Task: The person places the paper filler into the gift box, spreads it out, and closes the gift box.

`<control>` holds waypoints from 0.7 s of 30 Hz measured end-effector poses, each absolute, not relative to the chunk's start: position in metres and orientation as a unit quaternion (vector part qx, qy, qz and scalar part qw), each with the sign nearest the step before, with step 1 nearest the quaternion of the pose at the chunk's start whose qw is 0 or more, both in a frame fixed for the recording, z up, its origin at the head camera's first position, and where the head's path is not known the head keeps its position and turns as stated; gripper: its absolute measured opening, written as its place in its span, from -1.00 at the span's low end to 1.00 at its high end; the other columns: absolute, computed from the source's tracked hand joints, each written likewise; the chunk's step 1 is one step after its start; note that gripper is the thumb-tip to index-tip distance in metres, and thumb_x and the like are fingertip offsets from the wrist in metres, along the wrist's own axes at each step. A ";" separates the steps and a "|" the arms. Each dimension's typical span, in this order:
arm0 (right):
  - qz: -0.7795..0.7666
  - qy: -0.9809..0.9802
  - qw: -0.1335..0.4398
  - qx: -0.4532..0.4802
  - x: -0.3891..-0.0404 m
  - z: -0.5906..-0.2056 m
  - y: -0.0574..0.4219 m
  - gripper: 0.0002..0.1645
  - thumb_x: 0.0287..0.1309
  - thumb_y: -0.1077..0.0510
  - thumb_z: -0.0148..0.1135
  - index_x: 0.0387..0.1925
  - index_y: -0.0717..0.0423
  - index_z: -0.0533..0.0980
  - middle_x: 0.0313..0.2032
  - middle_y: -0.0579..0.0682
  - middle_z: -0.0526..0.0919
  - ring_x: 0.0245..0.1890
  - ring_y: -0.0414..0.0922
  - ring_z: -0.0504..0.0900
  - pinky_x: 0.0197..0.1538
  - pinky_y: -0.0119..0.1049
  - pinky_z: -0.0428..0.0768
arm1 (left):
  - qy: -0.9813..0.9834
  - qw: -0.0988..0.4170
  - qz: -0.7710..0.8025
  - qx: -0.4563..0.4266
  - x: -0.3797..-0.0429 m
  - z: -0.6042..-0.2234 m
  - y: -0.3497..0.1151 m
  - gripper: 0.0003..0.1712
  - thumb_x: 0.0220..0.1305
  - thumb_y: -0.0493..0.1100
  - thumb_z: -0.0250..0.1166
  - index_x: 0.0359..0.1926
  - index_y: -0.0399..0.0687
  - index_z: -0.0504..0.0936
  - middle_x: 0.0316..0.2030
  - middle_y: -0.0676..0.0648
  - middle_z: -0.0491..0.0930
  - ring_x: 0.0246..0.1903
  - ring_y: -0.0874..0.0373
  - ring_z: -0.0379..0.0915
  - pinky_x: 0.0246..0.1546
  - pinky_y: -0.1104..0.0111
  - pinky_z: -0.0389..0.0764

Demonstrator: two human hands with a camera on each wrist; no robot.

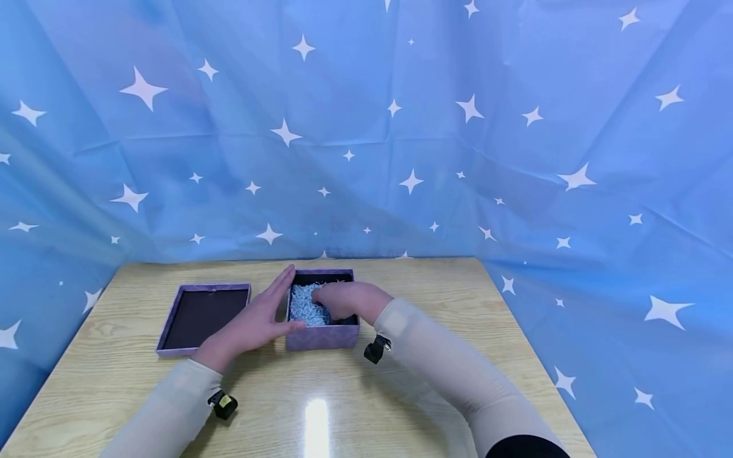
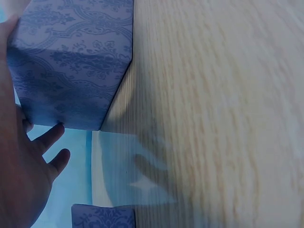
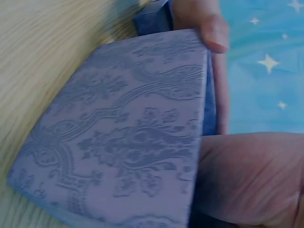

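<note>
A purple patterned box (image 1: pixel 322 338) stands on the table, its dark inside partly filled with light blue shredded paper (image 1: pixel 306 305). My left hand (image 1: pixel 260 321) rests against the box's left side with its fingers extended. Its thumb lies at the front left corner of the rim. In the left wrist view the fingers spread beside the patterned box wall (image 2: pixel 78 61). My right hand (image 1: pixel 346 299) reaches over the right rim into the box, fingertips down at the shredded paper. Those fingertips are hidden, and I cannot tell whether they hold any paper.
Left of the box lies a matching purple lid (image 1: pixel 209 318), its dark inside facing up. The wooden table (image 1: pixel 275 394) ends at a blue curtain (image 1: pixel 366 191) with white stars behind. Small black cameras hang at both wrists.
</note>
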State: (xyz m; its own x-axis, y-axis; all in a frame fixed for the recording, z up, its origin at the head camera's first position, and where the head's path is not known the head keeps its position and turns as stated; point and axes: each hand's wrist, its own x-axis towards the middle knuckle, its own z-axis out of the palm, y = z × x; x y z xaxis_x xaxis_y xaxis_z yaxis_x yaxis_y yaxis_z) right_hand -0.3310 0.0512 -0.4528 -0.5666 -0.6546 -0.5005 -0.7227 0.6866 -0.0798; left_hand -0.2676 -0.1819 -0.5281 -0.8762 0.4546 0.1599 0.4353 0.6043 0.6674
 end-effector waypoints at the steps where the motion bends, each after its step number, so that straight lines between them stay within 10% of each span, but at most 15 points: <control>1: 0.063 0.882 0.256 -0.391 -0.332 -0.451 0.052 -0.48 0.57 0.29 0.33 0.45 0.01 0.56 0.28 -0.03 0.71 0.25 -0.14 0.68 0.31 -0.22 0.63 | 0.895 0.014 0.371 0.247 -0.268 -0.528 -0.182 0.35 0.44 0.38 0.45 0.83 0.32 -0.33 0.81 0.07 -0.35 0.71 -0.29 -0.12 0.58 -0.33 0.17; 9: -0.050 0.869 0.344 -0.352 -0.336 -0.430 0.059 -0.47 0.46 0.27 0.46 0.38 0.07 0.55 -0.03 -0.02 0.69 -0.33 -0.13 0.72 -0.22 -0.27 0.70 | 0.897 0.018 0.372 0.239 -0.268 -0.528 -0.184 0.36 0.43 0.40 0.45 0.82 0.38 -0.35 0.81 0.05 -0.35 0.71 -0.29 -0.09 0.56 -0.34 0.21; 16: 0.035 0.864 0.332 -0.377 -0.330 -0.439 0.053 -0.28 0.59 0.37 0.20 0.64 -0.07 0.42 0.50 -0.09 0.54 0.18 -0.23 0.57 0.09 -0.27 0.51 | 0.894 0.019 0.374 0.247 -0.268 -0.529 -0.183 0.36 0.44 0.40 0.44 0.82 0.36 -0.35 0.80 0.12 -0.39 0.71 -0.29 -0.12 0.57 -0.33 0.18; 21: 0.035 0.862 0.329 -0.383 -0.334 -0.443 0.052 -0.31 0.59 0.39 0.16 0.61 -0.08 0.44 0.35 -0.12 0.63 0.09 -0.22 0.60 0.03 -0.26 0.51 | 0.894 0.016 0.372 0.249 -0.268 -0.528 -0.182 0.34 0.46 0.39 0.43 0.83 0.32 -0.33 0.80 0.08 -0.37 0.71 -0.32 -0.10 0.56 -0.35 0.19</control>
